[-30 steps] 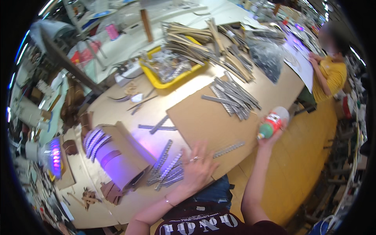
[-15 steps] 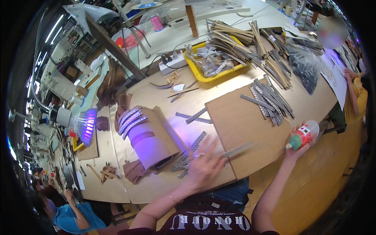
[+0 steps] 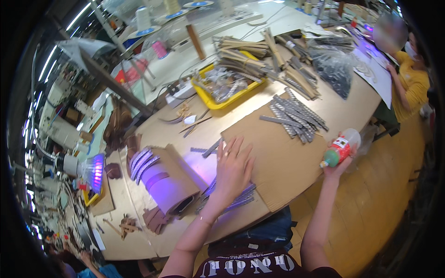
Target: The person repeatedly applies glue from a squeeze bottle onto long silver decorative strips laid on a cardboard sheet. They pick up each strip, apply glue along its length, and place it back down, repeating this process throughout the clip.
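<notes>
Left hand (image 3: 233, 172) is stretched flat, fingers slightly spread, above the near strips (image 3: 242, 198) and the cardboard's (image 3: 273, 173) left edge, and I can't tell if it touches either. Right hand (image 3: 340, 163) is wrapped round the bottle (image 3: 342, 146) at near right, nozzle pointing left, while I see a strip pile (image 3: 299, 116) on the cardboard's far right.

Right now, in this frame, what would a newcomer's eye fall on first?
Probably the red-labelled bottle, held in the right hand at the picture's right. Next, the purple-lit brown roll on the table's left part, with pale braided strips at its far end. The bright yellow tray beyond, holding clear plastic, would likely follow.
</notes>
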Motion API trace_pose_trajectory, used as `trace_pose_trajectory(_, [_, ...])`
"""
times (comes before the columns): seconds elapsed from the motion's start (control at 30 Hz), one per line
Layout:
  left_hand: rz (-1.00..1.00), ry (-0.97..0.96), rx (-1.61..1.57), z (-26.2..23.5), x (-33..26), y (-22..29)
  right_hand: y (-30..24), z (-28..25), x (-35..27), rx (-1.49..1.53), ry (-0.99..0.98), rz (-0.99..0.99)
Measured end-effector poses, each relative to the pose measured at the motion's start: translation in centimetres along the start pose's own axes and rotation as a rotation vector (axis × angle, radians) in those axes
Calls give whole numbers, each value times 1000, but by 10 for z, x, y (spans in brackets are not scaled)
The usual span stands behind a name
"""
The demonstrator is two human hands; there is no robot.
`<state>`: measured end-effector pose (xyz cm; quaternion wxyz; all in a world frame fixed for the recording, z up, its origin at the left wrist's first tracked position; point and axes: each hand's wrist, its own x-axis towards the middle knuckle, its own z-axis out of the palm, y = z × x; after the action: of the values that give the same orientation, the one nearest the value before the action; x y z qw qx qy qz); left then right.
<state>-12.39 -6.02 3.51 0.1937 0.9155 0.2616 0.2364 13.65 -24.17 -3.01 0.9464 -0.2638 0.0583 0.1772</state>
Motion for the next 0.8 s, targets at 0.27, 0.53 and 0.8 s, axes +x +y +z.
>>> trace_pose_trajectory(0.27, [173,-40,227,85,99,-14,2,4,-5,-8,-67,25])
trace_pose_trajectory(0.53, [158,-128,86,53,42,-5,2,0,-4,8,-82,44])
trace_pose_trajectory(0.8, [123,-126,139,35,-31,37,3,3,-20,-153,-75,-115])
